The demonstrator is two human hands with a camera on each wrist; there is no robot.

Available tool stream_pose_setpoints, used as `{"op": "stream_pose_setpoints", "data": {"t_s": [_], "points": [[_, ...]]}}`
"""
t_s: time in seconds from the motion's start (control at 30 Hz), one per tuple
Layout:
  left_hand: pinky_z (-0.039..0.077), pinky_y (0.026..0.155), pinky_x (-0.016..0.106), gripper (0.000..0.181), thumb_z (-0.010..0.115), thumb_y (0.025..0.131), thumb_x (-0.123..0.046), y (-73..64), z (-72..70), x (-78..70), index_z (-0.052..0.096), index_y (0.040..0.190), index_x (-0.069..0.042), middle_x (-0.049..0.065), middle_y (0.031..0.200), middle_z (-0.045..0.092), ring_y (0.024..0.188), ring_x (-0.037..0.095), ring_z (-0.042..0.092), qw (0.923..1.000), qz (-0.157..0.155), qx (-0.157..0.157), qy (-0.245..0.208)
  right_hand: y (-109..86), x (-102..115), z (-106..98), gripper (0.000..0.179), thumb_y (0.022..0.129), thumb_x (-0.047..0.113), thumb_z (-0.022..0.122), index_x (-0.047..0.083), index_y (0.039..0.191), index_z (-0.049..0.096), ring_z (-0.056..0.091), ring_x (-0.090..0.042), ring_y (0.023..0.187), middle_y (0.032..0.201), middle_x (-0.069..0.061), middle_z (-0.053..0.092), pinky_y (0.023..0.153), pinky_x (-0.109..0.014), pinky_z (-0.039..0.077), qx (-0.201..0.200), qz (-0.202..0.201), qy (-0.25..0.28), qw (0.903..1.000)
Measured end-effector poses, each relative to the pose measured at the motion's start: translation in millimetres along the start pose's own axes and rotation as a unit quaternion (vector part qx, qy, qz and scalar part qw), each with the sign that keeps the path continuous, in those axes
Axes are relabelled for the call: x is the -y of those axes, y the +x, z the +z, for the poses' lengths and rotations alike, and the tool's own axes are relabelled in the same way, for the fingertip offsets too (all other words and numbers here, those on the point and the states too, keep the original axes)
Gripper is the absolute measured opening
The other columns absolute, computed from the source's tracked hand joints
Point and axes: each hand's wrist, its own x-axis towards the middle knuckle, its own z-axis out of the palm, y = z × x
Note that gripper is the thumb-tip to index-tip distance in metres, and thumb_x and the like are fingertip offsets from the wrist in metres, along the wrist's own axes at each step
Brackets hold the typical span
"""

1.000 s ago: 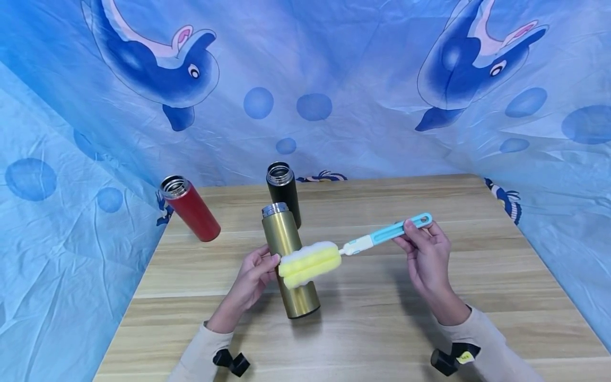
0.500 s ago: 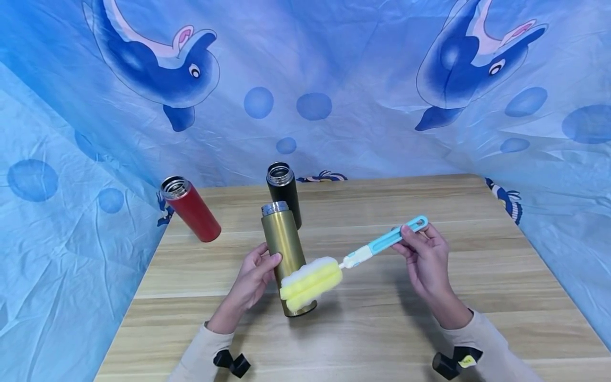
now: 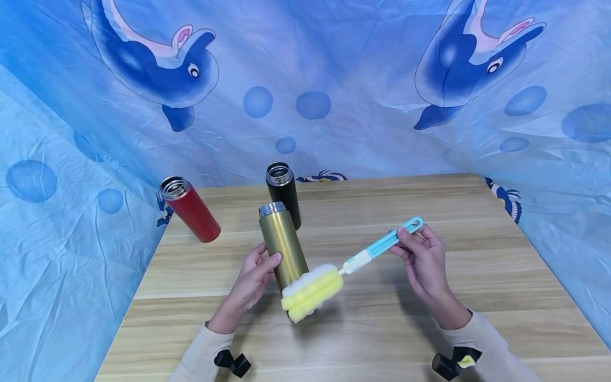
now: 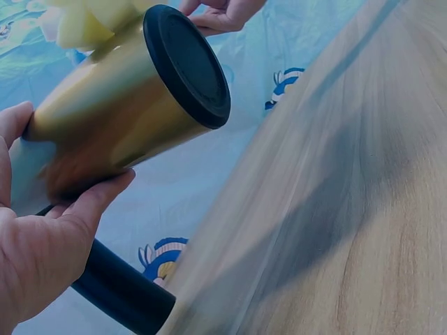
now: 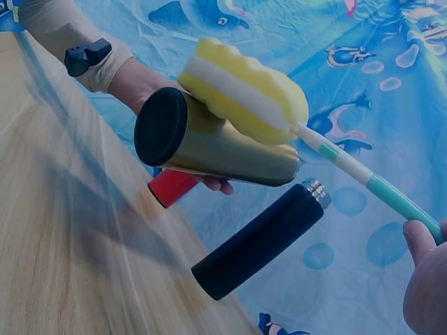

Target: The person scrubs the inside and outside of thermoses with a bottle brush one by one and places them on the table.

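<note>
My left hand [image 3: 254,277] grips a gold thermos bottle [image 3: 282,241] by its side, raised off the table and tilted, its steel neck uncapped. In the left wrist view its black base [image 4: 188,66] faces the camera. My right hand [image 3: 426,261] pinches the blue-and-white handle [image 3: 382,245] of a bottle brush near its looped end. The brush's yellow and white sponge head [image 3: 312,293] hangs over the lower part of the gold bottle; whether they touch I cannot tell. In the right wrist view the sponge [image 5: 244,91] lies alongside the bottle's body.
An uncapped black thermos [image 3: 284,193] stands behind the gold one at the table's back. To the left, an uncapped red thermos [image 3: 192,211] stands near the edge. The wooden table [image 3: 501,286] meets a blue dolphin-print curtain [image 3: 363,138] at the back and sides.
The brush has swung downward, its sponge moving from the gold bottle's middle to its bottom end. My right hand has shifted slightly left. The gold bottle's neck has tipped a little left.
</note>
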Motion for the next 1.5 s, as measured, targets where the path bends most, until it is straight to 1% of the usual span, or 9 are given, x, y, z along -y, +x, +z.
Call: {"op": "stream_pose_setpoints", "data": {"t_s": [0.13,0.27,0.43,0.67,0.8,0.9,1.03,1.23,1.5], "points": [[0.062,0.078,0.032,0.061,0.06,0.098,-0.011,1.5,-0.2,1.7,0.029,0.145,0.011,0.005,0.105,0.075,0.09,0.018,0.074,1.0,0.001,0.005,0.006,1.9,0,0,0.011,0.096,-0.013,0.059,-0.003,0.097,0.061,0.076,-0.02,0.074,0.084,-0.014,0.075,0.068,-0.027,0.061,-0.016,-0.006,0.005,0.9998],[0.061,0.08,0.032,0.057,0.06,0.098,-0.01,1.7,-1.6,3.6,0.035,0.143,0.015,0.005,0.107,0.074,0.093,0.019,0.074,0.9999,0.001,0.01,0.014,3.5,0,1,0.009,0.096,-0.011,0.062,-0.003,0.098,0.06,0.076,-0.02,0.074,0.084,-0.014,0.076,0.068,-0.026,0.061,-0.03,-0.009,0.004,0.9995],[0.061,0.083,0.031,0.053,0.061,0.099,-0.011,0.4,-2.1,4.1,0.041,0.14,0.015,0.005,0.109,0.074,0.096,0.018,0.073,0.9996,0.001,0.021,0.018,5.7,0,3,0.009,0.095,-0.011,0.063,-0.002,0.097,0.06,0.076,-0.021,0.074,0.084,-0.014,0.076,0.069,-0.027,0.061,-0.045,-0.017,0.003,0.9988],[0.061,0.08,0.031,0.049,0.052,0.101,-0.012,-1.1,-0.8,2.1,0.039,0.14,0.015,0.004,0.107,0.075,0.092,0.016,0.074,0.9985,0.012,0.052,0.011,10.0,0,4,0.01,0.094,-0.011,0.064,-0.003,0.096,0.059,0.077,-0.021,0.075,0.084,-0.015,0.076,0.068,-0.028,0.061,-0.056,-0.026,0.01,0.998],[0.061,0.078,0.03,0.047,0.05,0.101,-0.009,-1.4,-1.5,1.2,0.039,0.141,0.013,0.005,0.107,0.075,0.092,0.015,0.074,0.9971,0.02,0.074,0.002,11.3,0,5,0.01,0.094,-0.012,0.064,-0.004,0.096,0.059,0.077,-0.022,0.074,0.084,-0.016,0.076,0.068,-0.028,0.061,-0.051,-0.029,0.022,0.998],[0.061,0.077,0.029,0.042,0.049,0.1,-0.008,-2.0,-1.6,1.3,0.042,0.139,0.008,0.004,0.106,0.075,0.089,0.014,0.074,0.9964,0.02,0.082,-0.004,12.1,0,5,0.01,0.094,-0.012,0.064,-0.004,0.096,0.059,0.076,-0.022,0.074,0.084,-0.016,0.076,0.068,-0.028,0.061,-0.051,-0.03,0.024,0.998],[0.06,0.077,0.028,0.04,0.05,0.1,-0.008,-2.4,-1.0,2.5,0.042,0.137,0.004,0.002,0.103,0.075,0.088,0.012,0.073,0.9964,0.02,0.082,-0.003,13.4,-1,6,0.009,0.094,-0.011,0.064,-0.004,0.096,0.059,0.076,-0.021,0.073,0.083,-0.016,0.076,0.067,-0.027,0.061,-0.055,-0.031,0.028,0.9976],[0.06,0.081,0.028,0.044,0.054,0.1,-0.007,-2.4,-2.5,4.7,0.039,0.14,0.004,0.0,0.1,0.075,0.09,0.011,0.073,0.9969,0.023,0.076,-0.005,16.0,-1,7,0.01,0.093,-0.011,0.065,-0.004,0.095,0.058,0.076,-0.022,0.073,0.084,-0.017,0.076,0.068,-0.028,0.061,-0.068,-0.032,0.027,0.9968],[0.06,0.078,0.026,0.048,0.063,0.101,-0.015,-3.3,-4.2,5.6,0.041,0.14,0.003,-0.001,0.096,0.076,0.087,0.009,0.072,0.9977,0.024,0.064,-0.005,20.4,-2,13,0.01,0.092,-0.011,0.066,-0.005,0.094,0.058,0.076,-0.021,0.072,0.083,-0.018,0.075,0.069,-0.029,0.061,-0.078,-0.039,0.031,0.9957]]}}
